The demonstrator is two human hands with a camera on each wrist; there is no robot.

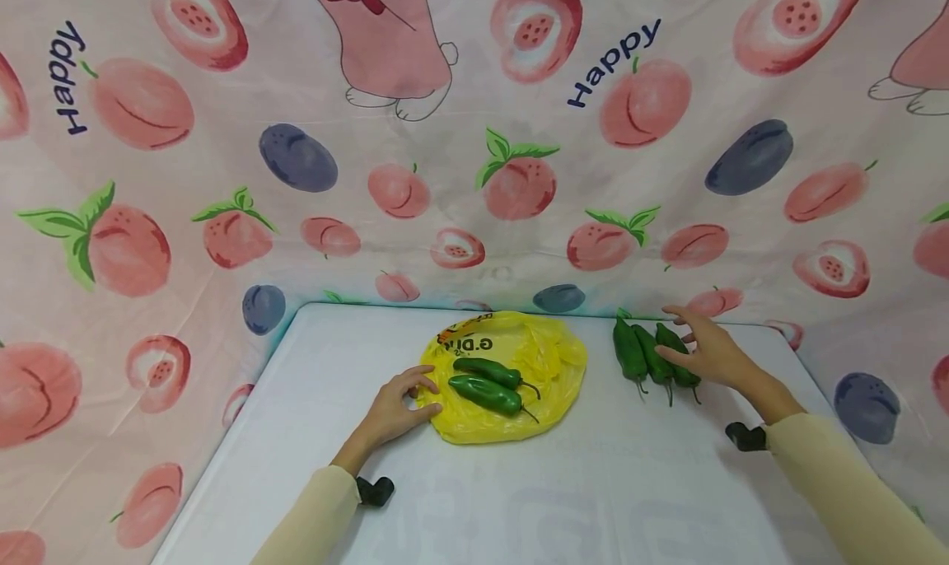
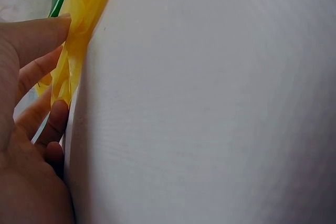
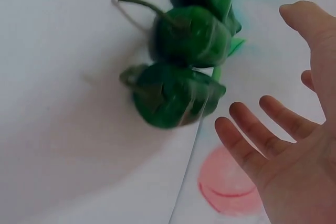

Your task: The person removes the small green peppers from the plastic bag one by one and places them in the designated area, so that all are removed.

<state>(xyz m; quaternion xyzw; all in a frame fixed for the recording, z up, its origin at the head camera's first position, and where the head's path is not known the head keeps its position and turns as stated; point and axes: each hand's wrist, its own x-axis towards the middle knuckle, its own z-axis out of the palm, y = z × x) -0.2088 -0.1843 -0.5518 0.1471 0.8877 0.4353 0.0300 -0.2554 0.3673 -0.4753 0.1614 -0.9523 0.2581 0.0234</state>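
Observation:
A yellow plastic bag [image 1: 552, 400] lies flat on the white table, with two green chili peppers [image 1: 485, 394] on top of it. At the bag's left edge, my left hand [image 1: 395, 407] touches the plastic with thumb and fingers apart. The thumb tip meets the yellow plastic [image 2: 84, 19] in the left wrist view. Three more green peppers [image 1: 628, 351] lie side by side to the right of the bag. Over the rightmost of them, my right hand [image 1: 708, 352] is spread and holds nothing. The right wrist view shows its fingers apart beside the peppers [image 3: 178, 98].
The white table [image 1: 593, 491] ends at a back edge against a hanging cloth [image 1: 445, 145] printed with peaches and plums. Cloth also rises along both sides. A dark device [image 1: 376, 492] sits at the left wrist, another dark device [image 1: 745, 436] at the right.

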